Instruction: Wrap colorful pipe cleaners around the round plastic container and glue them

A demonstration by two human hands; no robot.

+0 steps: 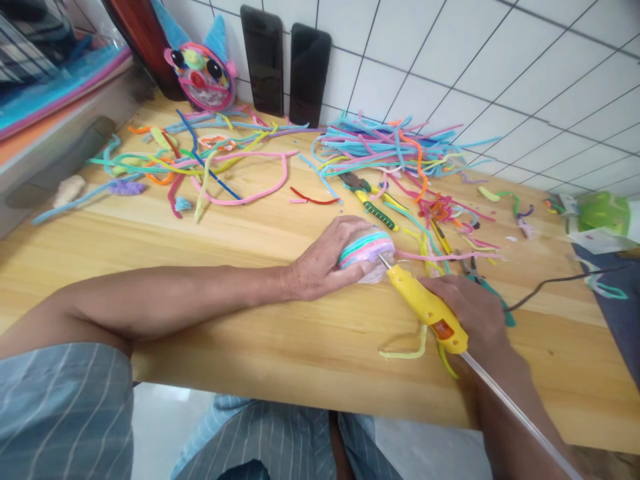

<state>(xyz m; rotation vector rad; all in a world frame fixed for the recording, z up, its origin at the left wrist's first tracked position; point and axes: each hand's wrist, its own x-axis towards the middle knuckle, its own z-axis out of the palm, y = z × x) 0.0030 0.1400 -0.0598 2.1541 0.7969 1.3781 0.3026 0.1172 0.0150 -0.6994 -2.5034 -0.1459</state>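
Note:
My left hand [325, 263] is closed over a round piece wound from pink, teal and purple pipe cleaners [367, 248], holding it down on the wooden table [210, 253]. My right hand [475, 313] grips a yellow hot glue gun [425, 307]. The gun's metal tip touches the right side of the wound piece. A clear glue stick [515, 413] sticks out of the gun's back toward me. A loose pink pipe cleaner [450, 256] trails right from the wound piece.
Heaps of coloured pipe cleaners [390, 147] cover the far side of the table. Yellow-green pliers [370, 203] lie among them. A pipe-cleaner face figure [203, 75] and two dark phones [285, 67] lean on the tiled wall. The gun's black cord [560, 283] runs right.

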